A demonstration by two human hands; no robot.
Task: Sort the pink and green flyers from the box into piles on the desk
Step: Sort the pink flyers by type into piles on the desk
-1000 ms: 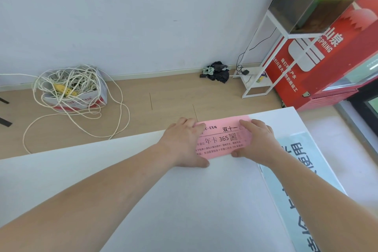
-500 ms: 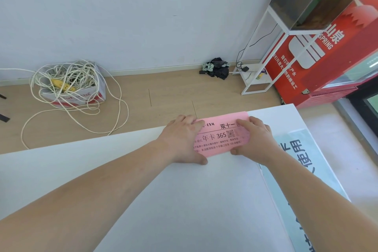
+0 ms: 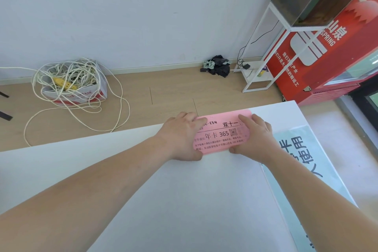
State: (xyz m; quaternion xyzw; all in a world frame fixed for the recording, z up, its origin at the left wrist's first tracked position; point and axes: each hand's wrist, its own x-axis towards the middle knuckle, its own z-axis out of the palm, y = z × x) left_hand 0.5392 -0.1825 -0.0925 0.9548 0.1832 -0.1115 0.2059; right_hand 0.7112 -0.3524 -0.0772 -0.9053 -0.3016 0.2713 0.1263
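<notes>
Head view: pink flyer point(image 3: 221, 137) lies flat on the white table point(image 3: 184, 200), at its far edge, printed side up. Left hand point(image 3: 182, 137) covers the flyer's left end; its fingers point(image 3: 194, 120) lie nearly straight across the paper, tips at the far edge, thumb against the near edge. Right hand point(image 3: 255, 137) rests on the right end in the same manner, fingers point(image 3: 244, 118) extended and pressing down, thumb at the near edge. Neither hand lifts the sheet. Just right of the right hand lies a pale sheet point(image 3: 302, 149) with large black characters. On the floor beyond, well apart, stands a carton point(image 3: 90, 94) of coiled cord.
</notes>
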